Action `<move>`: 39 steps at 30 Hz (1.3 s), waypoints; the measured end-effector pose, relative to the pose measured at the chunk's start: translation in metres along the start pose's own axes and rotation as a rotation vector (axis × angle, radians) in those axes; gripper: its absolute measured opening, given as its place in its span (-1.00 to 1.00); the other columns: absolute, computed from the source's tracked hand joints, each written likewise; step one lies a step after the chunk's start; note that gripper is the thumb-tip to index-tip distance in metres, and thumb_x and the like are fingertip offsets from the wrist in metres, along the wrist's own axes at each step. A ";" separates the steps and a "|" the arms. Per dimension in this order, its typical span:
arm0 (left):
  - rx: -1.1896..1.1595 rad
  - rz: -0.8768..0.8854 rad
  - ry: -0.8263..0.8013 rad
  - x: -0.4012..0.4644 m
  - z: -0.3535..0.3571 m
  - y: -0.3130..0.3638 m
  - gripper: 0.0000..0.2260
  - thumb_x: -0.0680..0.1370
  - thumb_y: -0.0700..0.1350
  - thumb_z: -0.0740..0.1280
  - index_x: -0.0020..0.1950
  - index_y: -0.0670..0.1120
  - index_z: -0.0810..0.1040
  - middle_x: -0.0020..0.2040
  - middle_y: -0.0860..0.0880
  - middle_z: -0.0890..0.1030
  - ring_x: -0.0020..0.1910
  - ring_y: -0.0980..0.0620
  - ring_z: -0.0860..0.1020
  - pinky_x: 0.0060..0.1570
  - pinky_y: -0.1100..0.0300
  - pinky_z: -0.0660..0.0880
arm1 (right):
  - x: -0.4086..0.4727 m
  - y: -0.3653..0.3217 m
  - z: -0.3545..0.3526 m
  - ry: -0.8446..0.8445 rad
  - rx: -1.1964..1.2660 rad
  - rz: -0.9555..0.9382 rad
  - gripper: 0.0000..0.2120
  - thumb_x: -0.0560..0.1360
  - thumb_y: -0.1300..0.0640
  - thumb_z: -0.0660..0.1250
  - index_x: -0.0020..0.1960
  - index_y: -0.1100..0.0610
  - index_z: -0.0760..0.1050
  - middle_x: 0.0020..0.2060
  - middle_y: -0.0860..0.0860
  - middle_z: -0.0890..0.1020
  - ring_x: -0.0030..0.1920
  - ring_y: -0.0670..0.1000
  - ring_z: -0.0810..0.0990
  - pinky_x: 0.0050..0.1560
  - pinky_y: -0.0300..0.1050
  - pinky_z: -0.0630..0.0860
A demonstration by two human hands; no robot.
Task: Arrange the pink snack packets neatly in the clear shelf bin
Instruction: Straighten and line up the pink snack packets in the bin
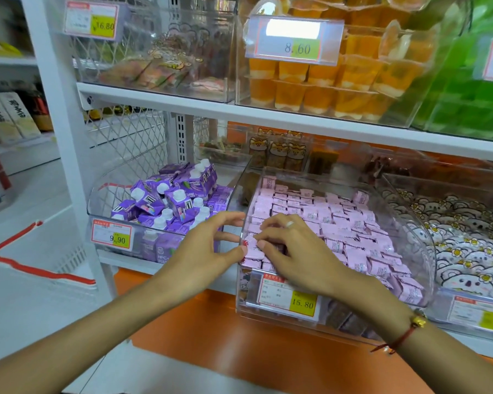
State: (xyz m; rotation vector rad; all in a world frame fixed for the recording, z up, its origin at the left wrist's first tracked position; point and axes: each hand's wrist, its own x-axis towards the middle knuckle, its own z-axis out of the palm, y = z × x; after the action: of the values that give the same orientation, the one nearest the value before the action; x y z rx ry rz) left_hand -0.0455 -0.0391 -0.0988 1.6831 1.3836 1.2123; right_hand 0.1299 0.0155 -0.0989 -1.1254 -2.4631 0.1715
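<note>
The clear shelf bin (423, 231) sits on the lower shelf with a 15.80 price tag on its front. It is full of small pink snack packets (339, 223) lying in rough rows. At its front left corner both hands meet over one pink packet (251, 247). My left hand (211, 245) reaches in from the left, its thumb tip against the packet, fingers spread over the bin's left wall. My right hand (288, 251), with a ring, lies over the front packets and pinches the same packet with curled fingers.
A clear bin of purple drink cartons (168, 200) stands to the left, and a bin of white bear-print packets (461, 245) to the right. Above, a shelf holds orange jelly cups (339, 81) and green items. An orange ledge (239, 345) runs below the bins.
</note>
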 end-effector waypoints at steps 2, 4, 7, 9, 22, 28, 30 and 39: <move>0.049 0.021 0.034 0.000 -0.002 0.001 -0.58 0.47 -0.22 0.43 0.26 0.07 0.44 0.15 0.19 0.51 0.00 0.28 0.53 -0.06 0.33 0.51 | -0.001 0.000 -0.002 -0.064 -0.021 0.002 -0.74 0.61 0.04 0.16 0.20 0.07 0.53 0.19 -0.06 0.45 0.20 -0.04 0.29 0.13 -0.17 0.31; 0.046 0.025 0.048 0.001 -0.003 0.002 -0.60 0.47 -0.18 0.43 0.25 0.07 0.45 0.14 0.18 0.52 -0.03 0.28 0.54 -0.09 0.33 0.50 | 0.000 0.000 -0.008 -0.131 0.048 0.001 -0.73 0.61 0.07 0.15 0.22 0.08 0.52 0.20 -0.05 0.46 0.20 -0.06 0.31 0.17 -0.20 0.29; 0.023 -0.006 0.047 0.003 -0.003 0.000 -0.66 0.51 -0.14 0.38 0.24 0.10 0.45 0.14 0.20 0.53 -0.06 0.33 0.55 -0.15 0.30 0.50 | 0.009 0.003 -0.027 -0.092 0.358 0.107 -0.78 0.60 0.12 0.20 0.16 0.06 0.57 0.08 -0.05 0.59 0.05 -0.09 0.52 0.09 -0.21 0.44; 0.026 -0.016 0.029 0.005 -0.001 -0.004 -0.67 0.52 -0.11 0.36 0.25 0.13 0.45 0.16 0.22 0.53 -0.03 0.33 0.55 -0.11 0.24 0.51 | 0.019 0.009 -0.034 0.002 0.283 0.161 -0.84 0.55 0.07 0.29 0.08 0.01 0.60 -0.01 -0.10 0.63 -0.07 -0.09 0.56 -0.01 -0.16 0.49; -0.058 0.002 0.075 0.006 0.014 -0.015 -0.63 0.49 -0.10 0.40 0.18 0.27 0.42 0.06 0.43 0.50 -0.02 0.38 0.52 -0.07 0.34 0.49 | 0.039 -0.005 -0.027 -0.040 -0.309 0.002 -0.79 0.55 -0.03 0.24 -0.05 0.04 0.60 -0.07 -0.03 0.58 -0.04 0.06 0.54 -0.25 -0.10 0.38; -0.093 -0.029 0.092 0.007 0.014 -0.015 -0.71 0.49 -0.12 0.41 0.14 0.14 0.47 0.05 0.32 0.54 -0.06 0.36 0.54 0.05 0.11 0.57 | 0.025 -0.003 -0.011 0.196 -0.305 -0.114 -0.77 0.63 0.00 0.08 0.08 0.06 0.47 0.03 -0.02 0.50 -0.03 0.06 0.53 -0.27 -0.08 0.37; -0.090 -0.032 0.085 0.007 0.014 -0.014 -0.73 0.49 -0.10 0.40 0.11 0.17 0.46 0.05 0.32 0.53 -0.05 0.37 0.54 0.04 0.15 0.56 | 0.023 -0.003 -0.014 0.328 -0.142 -0.061 -0.79 0.61 0.00 0.15 0.03 0.06 0.53 -0.04 -0.05 0.59 -0.15 0.00 0.57 -0.25 -0.05 0.46; -0.076 0.010 0.124 0.004 0.003 -0.001 -0.63 0.50 0.08 0.34 0.28 0.23 0.37 0.17 0.33 0.45 0.07 0.44 0.45 0.12 0.22 0.44 | 0.014 -0.016 -0.050 0.856 0.644 0.130 -0.88 0.57 0.13 0.27 -0.12 0.08 0.54 -0.27 -0.16 0.62 -0.23 -0.19 0.58 -0.22 -0.37 0.49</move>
State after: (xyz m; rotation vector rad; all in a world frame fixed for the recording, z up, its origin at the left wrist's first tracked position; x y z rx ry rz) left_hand -0.0428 -0.0345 -0.1002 1.5875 1.3847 1.3782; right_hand 0.1319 0.0123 -0.0443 -0.8196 -1.4241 0.3911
